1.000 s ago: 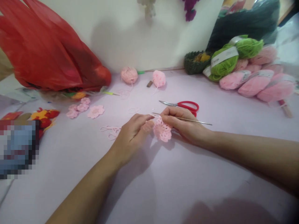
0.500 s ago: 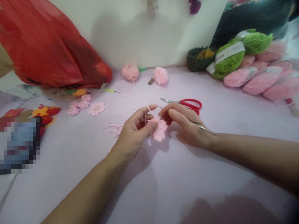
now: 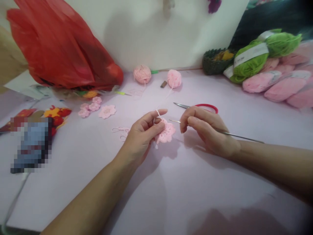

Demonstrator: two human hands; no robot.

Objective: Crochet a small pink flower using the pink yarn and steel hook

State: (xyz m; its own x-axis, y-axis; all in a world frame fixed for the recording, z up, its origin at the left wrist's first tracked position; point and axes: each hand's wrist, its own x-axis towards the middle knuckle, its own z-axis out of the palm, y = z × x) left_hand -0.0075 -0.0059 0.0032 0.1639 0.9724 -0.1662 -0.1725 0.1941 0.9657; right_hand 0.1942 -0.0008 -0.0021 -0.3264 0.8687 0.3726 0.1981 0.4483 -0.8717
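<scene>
Between thumb and fingers my left hand [image 3: 145,132] pinches a pink crochet flower [image 3: 167,132]. A strand of pink yarn [image 3: 158,113] runs over its raised index finger. My right hand [image 3: 207,130] is closed around a thin metal crochet hook [image 3: 241,136]; the hook's tip points left, a short gap from the flower. Behind the right hand lie red-handled scissors [image 3: 206,106], partly covered by it. Loose pink yarn [image 3: 119,130] lies on the table beside my left hand.
Two pink yarn balls [image 3: 142,74] sit near the wall. Finished pink flowers [image 3: 107,111] lie at left, below a red plastic bag [image 3: 73,55]. Green yarn skeins [image 3: 251,58], pink skeins [image 3: 287,85] and a dark green basket [image 3: 215,63] stand at the right back.
My right hand has moved right with the hook, away from the flower. The flower is turned in my left hand and shows more of its face. The whole view has shifted slightly.
</scene>
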